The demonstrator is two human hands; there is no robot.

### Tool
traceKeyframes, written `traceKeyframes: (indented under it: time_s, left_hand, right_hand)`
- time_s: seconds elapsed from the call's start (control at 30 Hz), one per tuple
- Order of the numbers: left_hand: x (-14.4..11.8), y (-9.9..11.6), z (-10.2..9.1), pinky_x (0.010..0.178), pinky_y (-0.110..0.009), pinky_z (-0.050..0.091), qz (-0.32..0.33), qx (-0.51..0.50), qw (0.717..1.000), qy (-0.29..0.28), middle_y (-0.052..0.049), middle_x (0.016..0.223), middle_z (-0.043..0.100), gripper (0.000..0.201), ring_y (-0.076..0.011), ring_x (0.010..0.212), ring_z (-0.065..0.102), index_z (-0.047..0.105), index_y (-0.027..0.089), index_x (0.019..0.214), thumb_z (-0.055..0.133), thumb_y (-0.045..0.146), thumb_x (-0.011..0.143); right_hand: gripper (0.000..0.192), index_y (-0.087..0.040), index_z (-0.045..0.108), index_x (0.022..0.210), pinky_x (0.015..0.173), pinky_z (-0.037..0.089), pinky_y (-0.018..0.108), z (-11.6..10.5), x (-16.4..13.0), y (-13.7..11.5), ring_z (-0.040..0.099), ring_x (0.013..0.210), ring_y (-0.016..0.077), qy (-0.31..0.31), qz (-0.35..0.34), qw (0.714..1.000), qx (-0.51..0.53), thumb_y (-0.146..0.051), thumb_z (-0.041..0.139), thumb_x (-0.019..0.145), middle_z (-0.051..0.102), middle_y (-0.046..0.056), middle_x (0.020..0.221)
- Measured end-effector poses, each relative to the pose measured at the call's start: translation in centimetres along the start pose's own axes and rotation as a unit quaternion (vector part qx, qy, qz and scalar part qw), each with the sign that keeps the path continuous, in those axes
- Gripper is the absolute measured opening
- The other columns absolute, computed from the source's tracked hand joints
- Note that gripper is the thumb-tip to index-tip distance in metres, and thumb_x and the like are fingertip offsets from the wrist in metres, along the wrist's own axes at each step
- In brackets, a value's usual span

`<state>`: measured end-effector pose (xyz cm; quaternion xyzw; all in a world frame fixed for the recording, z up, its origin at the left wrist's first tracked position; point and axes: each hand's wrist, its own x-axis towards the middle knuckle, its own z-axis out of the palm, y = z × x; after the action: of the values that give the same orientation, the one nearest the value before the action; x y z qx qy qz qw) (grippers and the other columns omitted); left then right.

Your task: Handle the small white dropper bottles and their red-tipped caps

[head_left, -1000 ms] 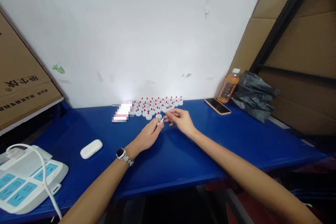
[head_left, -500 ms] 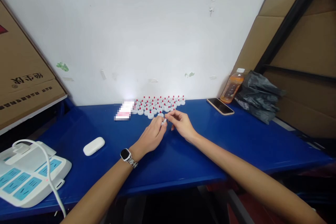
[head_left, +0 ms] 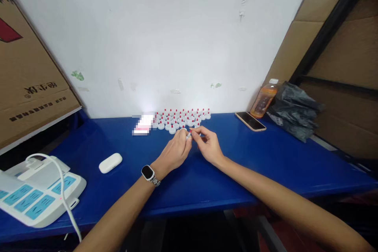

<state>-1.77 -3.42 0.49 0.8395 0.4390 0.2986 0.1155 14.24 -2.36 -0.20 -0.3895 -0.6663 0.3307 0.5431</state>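
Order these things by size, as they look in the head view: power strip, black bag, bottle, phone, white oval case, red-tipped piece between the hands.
1. Power strip
2. Black bag
3. Bottle
4. Phone and white oval case: too alike to rank
5. Red-tipped piece

I'm watching through one head-worn camera, which is looking forward and down from above the six o'clock side of the blue table (head_left: 195,189). It's facing the white wall (head_left: 177,43) at twelve, framing the left hand (head_left: 175,149) and right hand (head_left: 211,147) nearby, just below centre.
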Motion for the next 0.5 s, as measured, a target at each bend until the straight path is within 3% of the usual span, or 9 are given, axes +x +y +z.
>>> traceKeyframes:
  time_s: [0.13, 0.33, 0.5]
  left_hand:
    - [0.1, -0.1, -0.1, 0.079, -0.037, 0.047, -0.003, -0.011, 1.0, -0.01, -0.006, 0.097, 0.052, 0.027, -0.0203, 0.087, 0.054, 0.043, 0.02, 0.102, 0.023, 0.037, 0.104]
    - [0.2, -0.3, -0.2, 0.084, -0.039, 0.047, 0.021, -0.017, 1.0, -0.004, -0.007, 0.101, 0.053, 0.025, -0.0215, 0.095, 0.053, 0.045, 0.02, 0.109, 0.027, 0.036, 0.103]
    - [0.4, -0.7, 0.1, 0.088, -0.039, 0.046, 0.019, -0.057, 0.998, -0.017, -0.006, 0.102, 0.055, 0.027, -0.0208, 0.096, 0.053, 0.049, 0.021, 0.111, 0.033, 0.041, 0.102]
  right_hand:
    - [0.028, -0.018, 0.066, 0.091, 0.054, 0.043, 0.025, 0.1, -0.1, -0.1, 0.056, 0.062, 0.0131, -0.013, 0.001, 1.0, 0.01, -0.045, 0.058, 0.09, 0.065, 0.002, 0.078]
    - [0.028, -0.019, 0.059, 0.088, 0.045, 0.037, 0.021, -0.4, 0.8, -0.2, 0.046, 0.051, 0.0084, -0.029, 0.014, 0.999, 0.042, -0.047, 0.061, 0.088, 0.06, -0.001, 0.073]
    - [0.033, -0.019, 0.057, 0.09, 0.039, 0.038, 0.019, -1.6, 1.8, 0.4, 0.047, 0.05, 0.0083, -0.12, 0.062, 0.988, 0.071, -0.05, 0.066, 0.083, 0.057, -0.002, 0.071]
